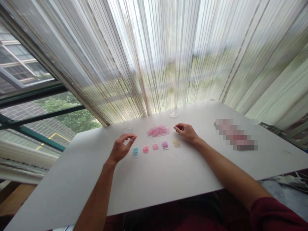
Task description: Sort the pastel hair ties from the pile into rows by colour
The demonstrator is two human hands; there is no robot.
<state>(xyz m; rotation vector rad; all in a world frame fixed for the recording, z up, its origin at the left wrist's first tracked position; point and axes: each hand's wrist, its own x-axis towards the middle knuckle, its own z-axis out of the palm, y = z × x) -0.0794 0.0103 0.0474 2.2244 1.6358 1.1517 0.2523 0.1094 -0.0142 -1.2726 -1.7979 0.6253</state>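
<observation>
A loose pile of tiny, thin pieces (158,131), mostly pink and translucent, lies on the white table; their exact kind is too small to tell. In front of it runs a row of small colour groups: blue pieces (135,152), red-pink pieces (146,149), light pink pieces (155,146), purple pieces (164,145) and pale yellow pieces (176,143). My left hand (121,147) is above the table near the blue group, thumb and forefinger pinched. To the pile's right, my right hand (186,131) also pinches; anything between either hand's fingertips is too small to make out.
A clear round lid or dish (174,114) rests behind the pile. Another clear container (127,126) stands behind my left hand. On the right lies a pixelated pinkish object (235,134). Sheer curtains (154,64) hang along the table's far edge (192,104).
</observation>
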